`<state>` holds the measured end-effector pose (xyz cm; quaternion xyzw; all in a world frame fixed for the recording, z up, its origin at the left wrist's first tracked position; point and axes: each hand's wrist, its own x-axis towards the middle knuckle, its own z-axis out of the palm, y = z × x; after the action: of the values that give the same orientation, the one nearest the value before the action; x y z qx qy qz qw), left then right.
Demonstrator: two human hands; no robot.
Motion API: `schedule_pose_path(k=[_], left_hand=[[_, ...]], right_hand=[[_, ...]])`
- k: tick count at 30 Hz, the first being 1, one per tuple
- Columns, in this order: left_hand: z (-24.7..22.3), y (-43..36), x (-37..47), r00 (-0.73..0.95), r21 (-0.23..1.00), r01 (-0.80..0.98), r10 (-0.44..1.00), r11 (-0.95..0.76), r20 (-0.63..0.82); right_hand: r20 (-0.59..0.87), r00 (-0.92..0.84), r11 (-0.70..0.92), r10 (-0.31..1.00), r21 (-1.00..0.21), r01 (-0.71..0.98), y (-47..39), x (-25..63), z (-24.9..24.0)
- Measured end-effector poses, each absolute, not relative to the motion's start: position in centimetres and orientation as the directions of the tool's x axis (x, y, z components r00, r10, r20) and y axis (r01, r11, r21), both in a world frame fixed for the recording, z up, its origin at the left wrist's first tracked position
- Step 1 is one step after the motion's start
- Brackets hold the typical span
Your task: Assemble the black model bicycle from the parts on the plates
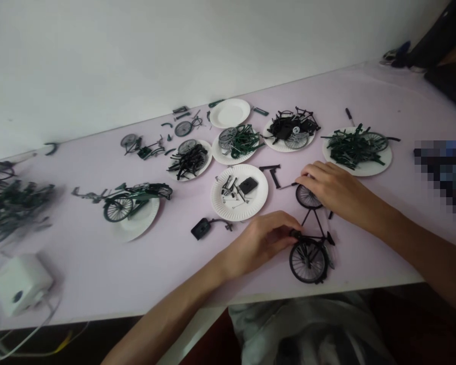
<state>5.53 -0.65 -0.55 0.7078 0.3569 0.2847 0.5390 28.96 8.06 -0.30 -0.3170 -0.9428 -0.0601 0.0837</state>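
Observation:
A black model bicycle (319,220) lies on its side near the table's front edge, its spoked rear wheel (308,260) closest to me. My left hand (264,235) reaches in from the left, and its thumb and fingers pinch the frame just above that wheel. Over the far wheel (307,196) bends my right hand (325,185), its fingers closed at the wheel's top and hiding part of it. A thin rod sticks out left of the right fingertips. Left of my left hand rests a black piece with a flat box and curved arm (201,228).
Paper plates hold small parts (216,208), black parts (292,129) and green parts (355,147). A bare plate (230,112) sits by the wall. Another model bicycle (119,205) leans over a plate at left, near a white box with cables (21,284). A screwdriver (348,114) lies behind.

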Motion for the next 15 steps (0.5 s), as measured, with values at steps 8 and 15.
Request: schedule_pose_path(k=[8, 15], left_hand=[[-0.7, -0.5, 5.1, 0.647, 0.983, 0.123, 0.762, -0.135, 0.024], [-1.3, 0.0, 5.1, 0.468, 0.998, 0.046, 0.883, -0.048, 0.021]], right_hand=[[0.278, -0.764, 0.812, 0.582, -0.142, 0.566, 8.3, 29.3, -0.2], [0.456, -0.537, 0.694, 0.71, -0.582, 0.424, 6.6, 29.1, 2.2]])
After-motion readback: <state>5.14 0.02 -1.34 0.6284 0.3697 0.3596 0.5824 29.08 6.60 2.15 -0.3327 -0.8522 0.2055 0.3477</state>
